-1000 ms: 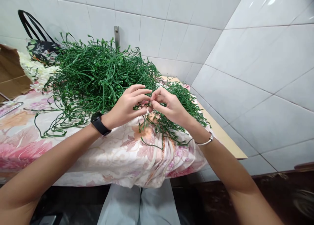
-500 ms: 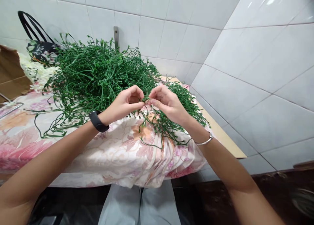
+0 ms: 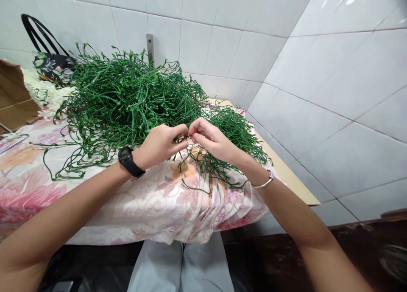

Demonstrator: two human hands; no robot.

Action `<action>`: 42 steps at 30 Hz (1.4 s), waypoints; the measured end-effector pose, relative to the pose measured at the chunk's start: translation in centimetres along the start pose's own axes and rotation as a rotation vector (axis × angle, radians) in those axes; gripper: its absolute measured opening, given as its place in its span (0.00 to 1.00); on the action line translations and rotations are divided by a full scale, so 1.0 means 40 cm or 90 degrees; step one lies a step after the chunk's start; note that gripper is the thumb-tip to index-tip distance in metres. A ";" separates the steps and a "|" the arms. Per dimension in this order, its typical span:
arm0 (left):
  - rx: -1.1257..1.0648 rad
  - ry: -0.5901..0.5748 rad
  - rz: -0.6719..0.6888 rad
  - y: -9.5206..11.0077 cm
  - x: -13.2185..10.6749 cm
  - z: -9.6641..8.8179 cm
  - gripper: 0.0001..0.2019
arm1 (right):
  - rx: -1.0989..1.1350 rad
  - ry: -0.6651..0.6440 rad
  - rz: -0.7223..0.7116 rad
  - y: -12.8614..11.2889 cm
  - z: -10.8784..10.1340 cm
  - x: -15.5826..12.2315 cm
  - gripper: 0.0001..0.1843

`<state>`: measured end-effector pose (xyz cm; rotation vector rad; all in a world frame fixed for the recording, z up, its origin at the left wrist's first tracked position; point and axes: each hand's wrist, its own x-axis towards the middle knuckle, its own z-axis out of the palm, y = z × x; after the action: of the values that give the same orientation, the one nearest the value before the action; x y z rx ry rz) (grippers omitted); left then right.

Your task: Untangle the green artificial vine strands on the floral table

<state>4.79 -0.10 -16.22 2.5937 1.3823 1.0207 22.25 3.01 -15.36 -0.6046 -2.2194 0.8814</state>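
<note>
A big heap of green plastic stems (image 3: 124,92) lies on a table under a pink floral cloth (image 3: 152,203). A smaller bunch of the same stems (image 3: 235,135) lies to its right, near the table's edge. My left hand (image 3: 160,145), with a black watch on the wrist, is curled and pinches a thin green stem (image 3: 187,150). My right hand (image 3: 211,139), a silver bangle on its wrist, pinches the same stem right beside it. The fingertips of both hands meet over the cloth between the two heaps.
White tiled walls close the back and right. A metal bracket (image 3: 150,48) sticks up behind the heap. White flowers (image 3: 44,94), a dark patterned bag (image 3: 47,63) and brown cardboard (image 3: 12,92) sit at the far left. My knees (image 3: 181,266) show below the table.
My left hand's fingers have curled from stretched out into a pinch. Both hands rose a little, then came back down, still joined on the stem.
</note>
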 end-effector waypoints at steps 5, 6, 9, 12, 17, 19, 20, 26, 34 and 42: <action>0.159 0.034 0.077 0.001 -0.005 0.007 0.10 | -0.034 0.036 0.026 -0.009 0.014 0.000 0.03; 0.168 0.040 0.082 0.003 -0.005 0.006 0.10 | -0.035 0.050 0.027 -0.013 0.015 0.000 0.02; 0.203 0.041 0.061 0.015 -0.005 -0.001 0.12 | -0.074 0.091 0.041 -0.029 0.017 -0.002 0.02; 0.244 0.022 0.050 0.022 -0.006 -0.005 0.15 | -0.141 0.113 0.048 -0.037 0.018 -0.002 0.07; 0.282 0.008 0.077 0.015 -0.007 -0.006 0.17 | -0.270 0.072 0.016 -0.029 0.017 0.001 0.16; 0.207 -0.020 0.084 0.012 -0.004 -0.012 0.16 | -0.253 0.019 0.024 -0.027 0.011 0.002 0.18; 0.137 -0.045 0.085 0.012 -0.003 -0.018 0.15 | -0.226 -0.010 0.035 -0.028 0.007 0.002 0.18; -0.423 -0.228 0.020 0.018 0.003 -0.061 0.12 | 0.138 -0.129 0.062 -0.058 0.001 -0.014 0.18; -0.669 -0.243 -0.091 0.033 -0.004 -0.051 0.07 | 0.517 -0.134 0.111 -0.062 0.045 -0.025 0.21; -0.670 -0.201 -0.119 0.043 -0.013 -0.039 0.12 | 0.620 -0.076 0.104 -0.082 0.065 -0.031 0.21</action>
<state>4.97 -1.93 -14.73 1.6977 0.6817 0.8949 20.65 -1.04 -14.93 -0.2494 -1.5467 1.9209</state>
